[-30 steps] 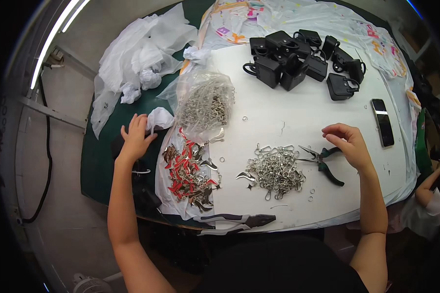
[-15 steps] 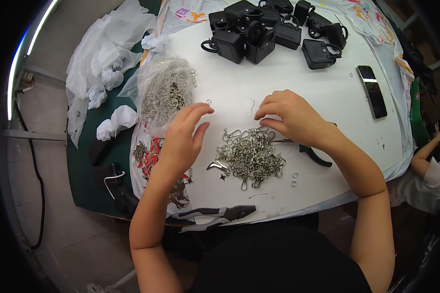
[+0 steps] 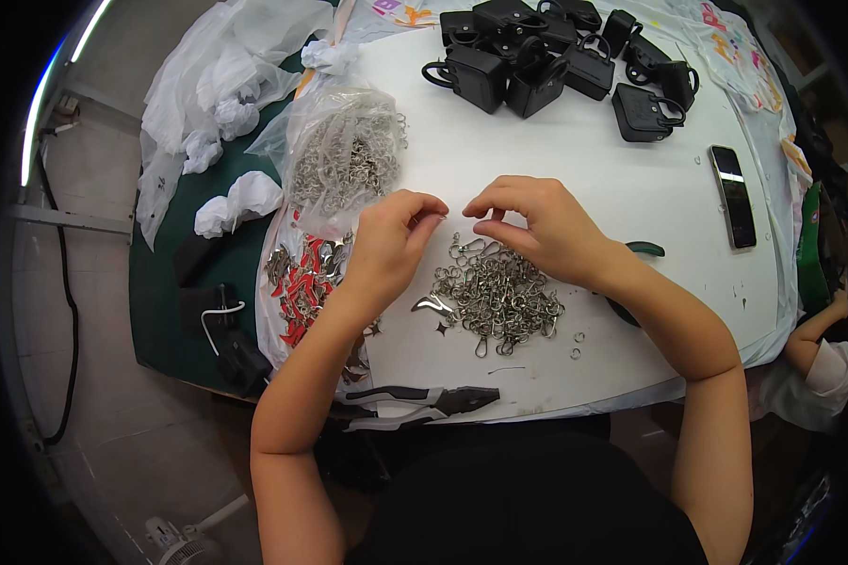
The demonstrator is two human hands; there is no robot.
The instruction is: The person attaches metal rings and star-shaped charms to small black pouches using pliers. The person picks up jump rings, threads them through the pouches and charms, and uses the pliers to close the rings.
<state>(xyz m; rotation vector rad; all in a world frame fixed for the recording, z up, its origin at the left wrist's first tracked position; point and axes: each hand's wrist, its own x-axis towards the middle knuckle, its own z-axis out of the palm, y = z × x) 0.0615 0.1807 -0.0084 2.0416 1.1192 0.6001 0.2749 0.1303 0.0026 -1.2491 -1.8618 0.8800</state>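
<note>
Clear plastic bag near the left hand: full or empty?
Not empty: many silvery metal pieces show through the clear plastic bag. Whether it's filled completely, can't tell.

The surface [image 3: 151, 311] was dark green at its left edge, with a white board [image 3: 650, 188] over most of the rest. Beyond that edge spread a floor [image 3: 104, 377] of grey tiles with thin joints. A metal rail [image 3: 94, 223] stood above the floor there, and a black cable [image 3: 68, 330] ran down past it in a loose curve. Off the far left corner glowed a white light [image 3: 92, 30], with a bluish strip [image 3: 40, 113] beside it. A pale fan [image 3: 187, 548] stood low off the near left corner. Past the right edge, the room was dim.
</note>
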